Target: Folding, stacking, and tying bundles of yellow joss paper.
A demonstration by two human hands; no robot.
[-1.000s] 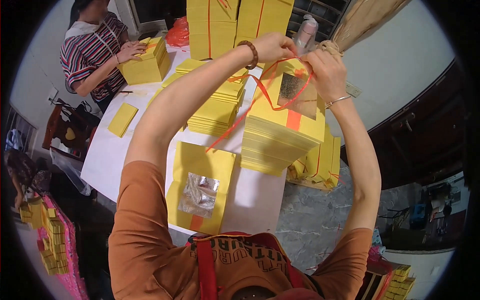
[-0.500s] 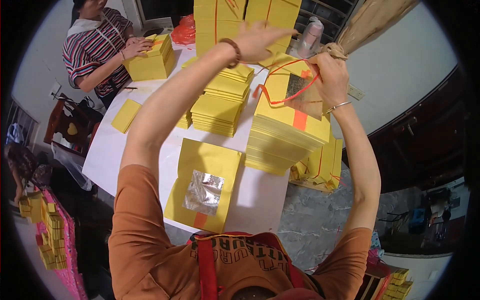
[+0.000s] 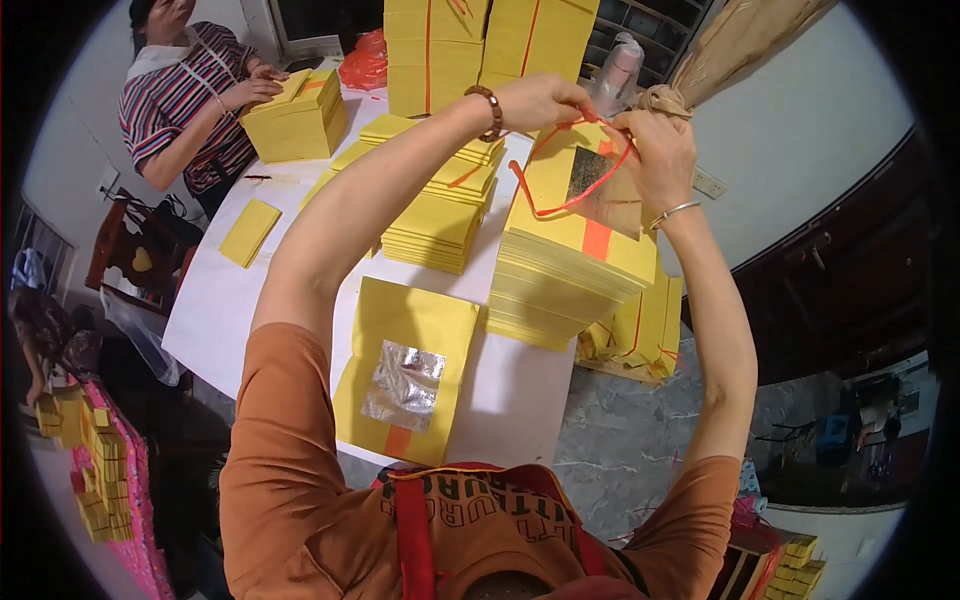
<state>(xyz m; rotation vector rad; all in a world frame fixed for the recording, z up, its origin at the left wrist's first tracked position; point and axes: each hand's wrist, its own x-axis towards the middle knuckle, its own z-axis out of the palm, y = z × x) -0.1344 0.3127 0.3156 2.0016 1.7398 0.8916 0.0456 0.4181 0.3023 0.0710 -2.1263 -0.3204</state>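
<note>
Above a tall stack of yellow paper sheets (image 3: 555, 280), both of my hands meet near its far edge. Bent at the fingertips, my left hand (image 3: 545, 102) grips a red string (image 3: 540, 211). My right hand (image 3: 660, 150) is closed on the same string, which loops loosely down over the top sheet. That sheet carries an orange strip (image 3: 596, 238) and a dark metallic square (image 3: 603, 195). Nearer me lies a single yellow sheet (image 3: 410, 305) with a silver foil square (image 3: 403, 385).
Folded yellow bundles (image 3: 430, 225) stand left of the stack on the white table (image 3: 210, 330). Tall yellow blocks (image 3: 435, 65) rise behind. A co-worker (image 3: 190, 100) rests hands on a yellow block (image 3: 295, 130). A wrapped cone (image 3: 620, 70) and a brown-paper bundle (image 3: 740, 45) are at the far right.
My left hand has come down and right from an outstretched, open pose, and its fingers have closed on the red string. My right hand stays nearly where it was.
</note>
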